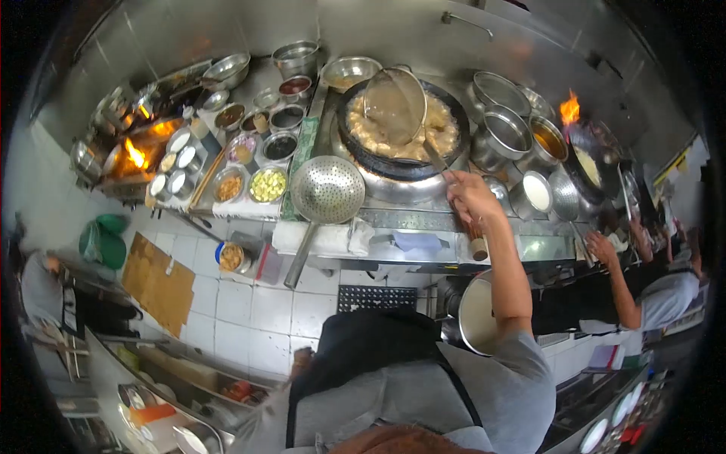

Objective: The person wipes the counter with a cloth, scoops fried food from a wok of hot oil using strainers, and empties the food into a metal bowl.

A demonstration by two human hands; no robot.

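Note:
My right hand (473,200) is closed round the handle of a round mesh strainer (395,106). The strainer's basket is over a large black wok (463,125), where pale battered-looking pieces (442,140) sit in bubbling oil. I cannot tell whether the mesh touches the oil. A perforated skimmer (327,189) rests at the counter's front edge, left of the wok, its handle sticking out towards me. Low by my side is my left hand (302,362), small and blurred; its fingers do not show clearly.
Bowls of chopped ingredients (268,185) and sauces stand to the left, with flames (136,153) beyond them. Metal pots (501,136) and another flaming wok (586,163) are on the right. A co-worker's hand (603,248) is at the right counter; another person (45,291) stands far left.

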